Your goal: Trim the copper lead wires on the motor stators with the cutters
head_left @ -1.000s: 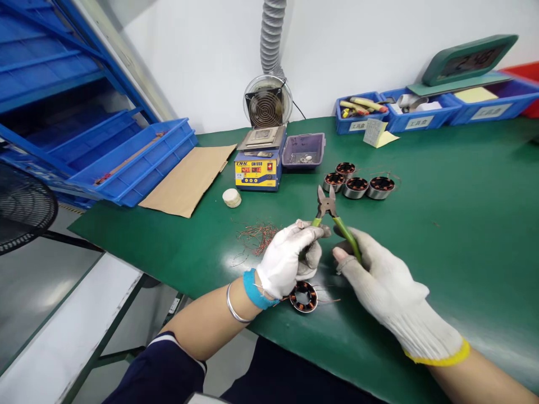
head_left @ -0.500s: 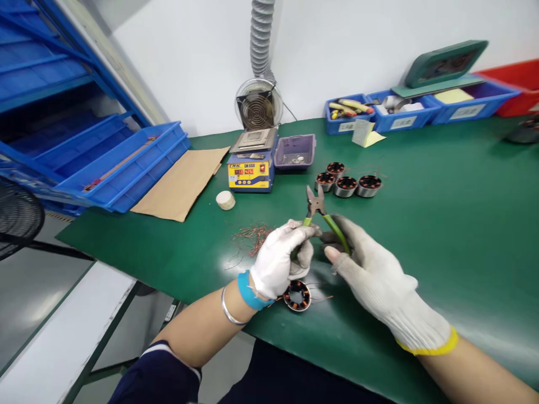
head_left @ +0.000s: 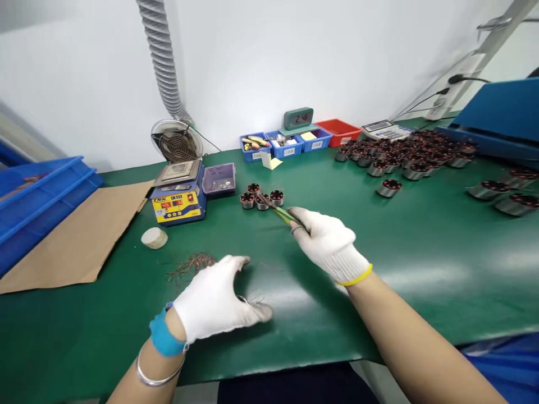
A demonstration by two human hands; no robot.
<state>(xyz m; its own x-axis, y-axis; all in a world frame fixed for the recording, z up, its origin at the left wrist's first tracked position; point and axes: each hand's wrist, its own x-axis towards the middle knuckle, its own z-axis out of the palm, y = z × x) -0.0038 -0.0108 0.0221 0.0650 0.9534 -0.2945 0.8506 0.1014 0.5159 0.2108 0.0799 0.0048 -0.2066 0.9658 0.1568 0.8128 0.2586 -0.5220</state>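
Observation:
My right hand, in a white glove, grips green-handled cutters whose tips point toward a small group of wound stator cores. Near the front edge my gloved left hand is spread, thumb and fingers apart. A stator core lies at that hand, mostly hidden by it, with thin wires showing between the fingers. Just behind the left hand is a loose pile of copper wire scraps.
A yellow-blue heating unit, a purple tray and a round pale stack stand left. Blue bins and a red bin line the wall. Many stator cores crowd the back right; cardboard lies left.
The view has swung right. My left hand has let go of the cutters and opened lower down near the stator; my right hand now holds them with their handles brought together.

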